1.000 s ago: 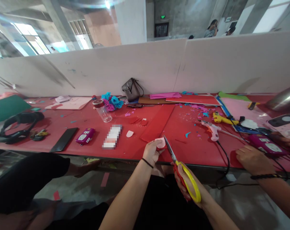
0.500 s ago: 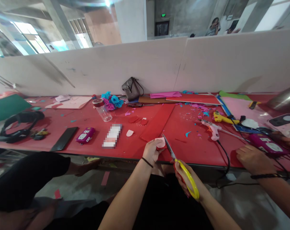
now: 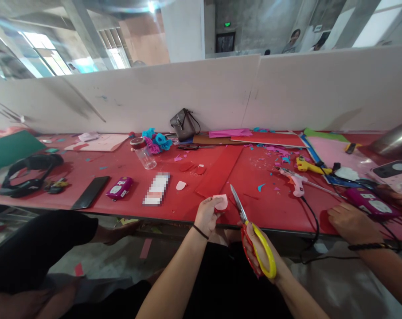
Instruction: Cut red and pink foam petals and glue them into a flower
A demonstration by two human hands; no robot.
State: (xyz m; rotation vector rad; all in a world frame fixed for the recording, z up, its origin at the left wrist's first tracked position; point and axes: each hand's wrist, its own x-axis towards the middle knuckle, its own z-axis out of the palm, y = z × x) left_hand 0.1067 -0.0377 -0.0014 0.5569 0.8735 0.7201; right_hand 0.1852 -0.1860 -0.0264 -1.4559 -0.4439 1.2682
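Pink paper (image 3: 221, 203), scissors (image 3: 243, 216), illegible green sign (image 3: 227, 25)

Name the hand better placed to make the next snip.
Probably the right hand: it holds the scissors, whose blades sit beside the pale pink piece without touching it. The left hand is occupied pinching that piece.

Left hand (image 3: 205, 216) pinching, right hand (image 3: 261, 249) gripping

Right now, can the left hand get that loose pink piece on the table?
Probably yes: the loose pink piece lies near the left hand, nothing standing between them, though that hand may need to drop the pink paper it pinches.
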